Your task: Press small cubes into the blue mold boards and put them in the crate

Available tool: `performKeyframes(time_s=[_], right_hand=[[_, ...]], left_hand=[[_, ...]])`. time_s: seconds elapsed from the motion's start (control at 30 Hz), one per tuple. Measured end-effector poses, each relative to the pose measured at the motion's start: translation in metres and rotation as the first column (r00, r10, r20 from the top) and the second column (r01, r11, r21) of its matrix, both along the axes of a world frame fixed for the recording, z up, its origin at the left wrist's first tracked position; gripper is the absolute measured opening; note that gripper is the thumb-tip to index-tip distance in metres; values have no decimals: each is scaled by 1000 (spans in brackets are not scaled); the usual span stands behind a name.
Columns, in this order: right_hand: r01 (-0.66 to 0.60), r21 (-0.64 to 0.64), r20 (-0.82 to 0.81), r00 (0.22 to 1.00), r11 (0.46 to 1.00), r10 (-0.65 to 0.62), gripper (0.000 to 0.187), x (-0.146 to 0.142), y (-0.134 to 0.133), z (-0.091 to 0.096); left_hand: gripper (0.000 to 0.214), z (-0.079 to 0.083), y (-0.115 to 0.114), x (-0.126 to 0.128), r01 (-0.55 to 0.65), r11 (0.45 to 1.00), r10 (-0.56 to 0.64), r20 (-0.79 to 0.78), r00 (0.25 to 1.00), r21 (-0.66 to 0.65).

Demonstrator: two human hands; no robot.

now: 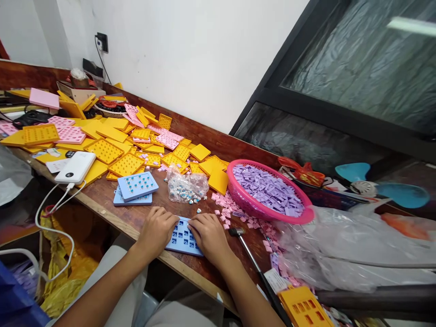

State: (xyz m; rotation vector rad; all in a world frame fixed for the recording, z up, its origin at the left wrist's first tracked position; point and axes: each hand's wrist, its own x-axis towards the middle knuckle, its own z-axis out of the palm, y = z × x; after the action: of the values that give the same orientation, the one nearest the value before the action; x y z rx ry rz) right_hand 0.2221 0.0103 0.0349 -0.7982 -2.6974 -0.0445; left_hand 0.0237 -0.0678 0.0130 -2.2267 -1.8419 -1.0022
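A light blue plastic panel [184,247] with rows of square holes lies on the wooden table in front of me. My left hand [156,230] closes on its left edge, fingers curled over the top corner. Opposite it, my right hand [209,234] grips the right side with bent fingers that hide part of the holes; whether a small piece is under the fingertips cannot be made out. Beyond the panel sits a clear plastic bag [187,185] spilling small white-and-blue parts [199,210]. Two more blue panels [138,185] are stacked to the left, with small blue parts on the upper one.
Yellow panels [131,163] and pink panels [71,135] pile along the wall. A pink basket [238,200] holds purple tiles [269,188]; pink tiles [228,206] lie scattered beside it. A hammer [254,261] rests at right. A white power bank [75,167] trails cables over the table edge.
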Motion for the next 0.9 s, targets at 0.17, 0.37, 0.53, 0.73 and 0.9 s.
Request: performKeyframes(time_s=[0.17, 0.37, 0.53, 0.73, 0.9], right_hand=[[9, 135, 204, 978, 991, -37, 24, -11, -23, 6], [72, 99, 261, 960, 992, -95, 51, -10, -48, 5], [84, 62, 308, 946, 995, -99, 53, -13, -54, 11], [27, -170, 213, 977, 985, 10, 37, -5, -25, 36], [178, -260, -145, 964, 949, -221, 25, 5, 31, 17]], left_hand=[[16, -2, -7, 4, -30, 999, 26, -117, 993, -28], [32, -5, -23, 11, -55, 997, 42, -234, 971, -50], [37, -8, -25, 17, -59, 998, 44, -312, 949, -39], [28, -4, -22, 25, -27, 997, -1, -394, 919, -66], [25, 0, -19, 18, 9, 997, -38, -391, 919, -76]])
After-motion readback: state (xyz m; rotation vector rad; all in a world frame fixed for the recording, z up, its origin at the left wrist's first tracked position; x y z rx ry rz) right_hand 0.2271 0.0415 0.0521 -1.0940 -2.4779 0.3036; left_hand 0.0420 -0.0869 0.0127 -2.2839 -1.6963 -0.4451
